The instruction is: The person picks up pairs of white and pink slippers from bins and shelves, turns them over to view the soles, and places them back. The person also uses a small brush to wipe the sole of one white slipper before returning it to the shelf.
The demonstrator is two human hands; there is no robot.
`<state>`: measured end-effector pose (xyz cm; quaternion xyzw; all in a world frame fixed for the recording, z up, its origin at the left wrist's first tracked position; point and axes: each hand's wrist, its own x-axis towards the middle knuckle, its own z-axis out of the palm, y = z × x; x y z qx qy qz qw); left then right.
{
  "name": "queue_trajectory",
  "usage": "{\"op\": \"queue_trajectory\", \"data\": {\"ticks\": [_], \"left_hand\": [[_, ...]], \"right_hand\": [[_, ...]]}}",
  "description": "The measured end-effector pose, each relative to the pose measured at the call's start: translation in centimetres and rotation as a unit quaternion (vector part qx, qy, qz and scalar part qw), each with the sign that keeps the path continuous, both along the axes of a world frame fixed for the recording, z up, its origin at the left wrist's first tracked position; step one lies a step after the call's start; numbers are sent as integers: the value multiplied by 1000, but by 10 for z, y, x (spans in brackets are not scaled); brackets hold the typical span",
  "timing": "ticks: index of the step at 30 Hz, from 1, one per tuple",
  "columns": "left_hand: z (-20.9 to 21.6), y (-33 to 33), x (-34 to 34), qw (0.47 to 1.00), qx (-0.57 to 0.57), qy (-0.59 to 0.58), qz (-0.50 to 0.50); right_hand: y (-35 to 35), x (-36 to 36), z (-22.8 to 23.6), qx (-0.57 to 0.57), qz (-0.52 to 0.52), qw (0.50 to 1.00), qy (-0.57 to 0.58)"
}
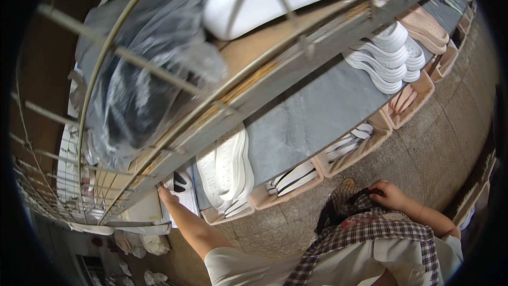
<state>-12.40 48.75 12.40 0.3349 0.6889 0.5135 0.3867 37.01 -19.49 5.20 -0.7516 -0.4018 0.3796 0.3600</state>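
Note:
My left hand (168, 195) reaches to the edge of the wire rack's board, beside white papers (185, 197) with dark shapes on them. The board and the angle hide its fingers, so I cannot tell what it holds. My right hand (390, 196) is closed on dark cloth at the edge of my plaid apron (344, 231), in front of my body. To the right of the papers, white perforated shoe soles (225, 169) lie stacked on the grey worktop (312, 122).
Pink bins (286, 197) with white and black strips hang along the worktop's front. Farther right are stacked white soles (389, 58) and peach soles (423, 29). Above, the wire rack (211, 107) holds a dark plastic bag (143, 90) and a large white object (248, 0). Tiled floor (428, 132) lies below.

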Motion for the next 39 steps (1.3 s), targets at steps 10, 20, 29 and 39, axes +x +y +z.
{"op": "queue_trajectory", "data": {"ticks": [10, 20, 29, 39], "left_hand": [[90, 34, 229, 689, 424, 567, -153], [165, -240, 660, 563, 451, 440, -535], [176, -361, 798, 533, 331, 418, -657], [160, -342, 939, 559, 223, 336, -724]], "right_hand": [[-64, 23, -7, 15, -59, 998, -1], [-251, 87, -22, -8, -333, 941, 57], [-314, 128, -57, -7, -443, 882, 160], [-247, 186, -82, 18, -456, 871, 179]]}}
